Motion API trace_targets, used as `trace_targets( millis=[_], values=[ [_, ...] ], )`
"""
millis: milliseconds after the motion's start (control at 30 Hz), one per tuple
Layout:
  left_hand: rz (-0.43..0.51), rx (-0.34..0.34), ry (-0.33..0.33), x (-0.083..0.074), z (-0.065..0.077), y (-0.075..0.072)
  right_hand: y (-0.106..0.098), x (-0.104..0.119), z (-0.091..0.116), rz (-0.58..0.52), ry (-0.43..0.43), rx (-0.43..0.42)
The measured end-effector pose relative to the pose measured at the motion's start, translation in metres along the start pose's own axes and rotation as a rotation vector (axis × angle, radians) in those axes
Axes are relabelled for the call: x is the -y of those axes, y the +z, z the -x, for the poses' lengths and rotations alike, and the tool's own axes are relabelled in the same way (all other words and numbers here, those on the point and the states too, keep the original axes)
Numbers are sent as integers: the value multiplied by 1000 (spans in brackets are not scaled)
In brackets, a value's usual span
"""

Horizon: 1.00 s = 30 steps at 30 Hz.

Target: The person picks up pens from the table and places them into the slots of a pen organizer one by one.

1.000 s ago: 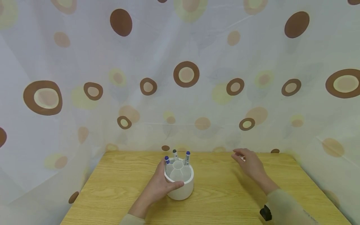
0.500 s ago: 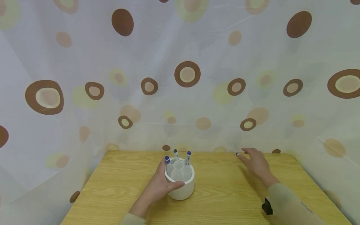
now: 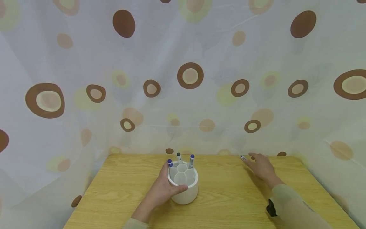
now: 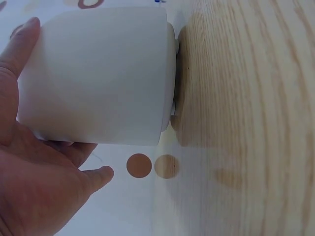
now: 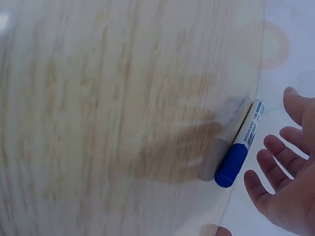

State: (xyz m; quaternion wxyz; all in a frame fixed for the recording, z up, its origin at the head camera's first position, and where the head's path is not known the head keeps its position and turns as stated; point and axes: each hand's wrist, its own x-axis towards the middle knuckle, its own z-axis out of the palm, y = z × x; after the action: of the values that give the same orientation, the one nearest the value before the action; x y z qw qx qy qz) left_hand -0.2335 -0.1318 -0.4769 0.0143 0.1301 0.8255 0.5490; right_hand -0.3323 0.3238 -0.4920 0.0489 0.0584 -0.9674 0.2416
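Note:
A round white pen holder (image 3: 184,192) with several compartments stands upright on the table. My left hand (image 3: 164,189) grips its left side, the thumb across the near wall; in the left wrist view the thumb and fingers lie around the white wall (image 4: 98,73). Three markers stand in it: two blue-capped markers (image 3: 192,161) (image 3: 170,163) and a dark-capped marker (image 3: 179,157). At the back right, a blue-capped whiteboard marker (image 5: 241,142) lies on the table. My right hand (image 3: 261,167) is just beside it, fingers spread and loosely bent, apart from it in the right wrist view.
The wooden table (image 3: 220,197) meets a dotted white curtain (image 3: 211,105) along its back edge, and the curtain also hangs at both sides. A black device (image 3: 271,208) sits at the right wrist.
My right hand has shifted slightly to the right, its fingers parting; the whiteboard marker, mostly hidden by them before, now shows on the table. My left hand keeps its grip on the pen holder.

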Motion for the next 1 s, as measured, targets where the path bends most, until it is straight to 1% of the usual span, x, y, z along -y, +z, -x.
trace_targets(
  millis=[467, 600, 733, 1000],
  values=[
    [4, 7, -22, 2, -2, 0, 10, -14, -13, 5, 8, 39],
    [-3, 1, -17, 1, -1, 0, 10, -12, -14, -14, 2, 41],
    [-3, -1, -13, 1, 0, 0, 10, -10, -16, -9, -15, 43],
    [-3, 0, -38, -1, 0, 0, 16, -11, -24, 6, -5, 52]
  ],
)
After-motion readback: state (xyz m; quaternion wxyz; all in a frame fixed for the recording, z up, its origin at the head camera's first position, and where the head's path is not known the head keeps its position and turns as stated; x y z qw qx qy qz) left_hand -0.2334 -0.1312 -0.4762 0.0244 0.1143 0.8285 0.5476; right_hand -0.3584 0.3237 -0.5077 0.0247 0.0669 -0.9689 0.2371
